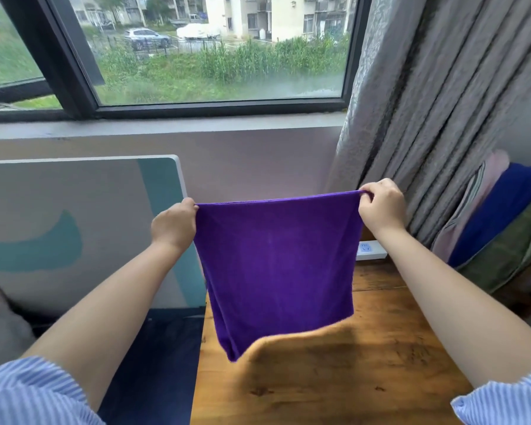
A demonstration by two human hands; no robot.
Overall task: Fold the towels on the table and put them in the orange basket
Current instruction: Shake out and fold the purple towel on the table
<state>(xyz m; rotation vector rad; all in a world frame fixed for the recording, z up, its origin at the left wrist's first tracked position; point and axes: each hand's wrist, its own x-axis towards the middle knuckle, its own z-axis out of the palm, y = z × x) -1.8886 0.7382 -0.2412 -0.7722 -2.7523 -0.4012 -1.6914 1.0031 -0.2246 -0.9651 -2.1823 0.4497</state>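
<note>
The purple towel (276, 265) is hanging above the wooden table (365, 378), its top corners being pinched by the left hand (174, 225) and right hand (382, 207), seemingly spreading it flat for folding.

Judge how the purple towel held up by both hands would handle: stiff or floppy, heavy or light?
Likely floppy: the purple towel hangs limp from the left hand and right hand, its bottom corner drooping. Probably light, since pinches at two top corners carry it.

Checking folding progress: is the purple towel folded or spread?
Spread: purple towel hangs open, left hand and right hand pinching its top corners.
</note>
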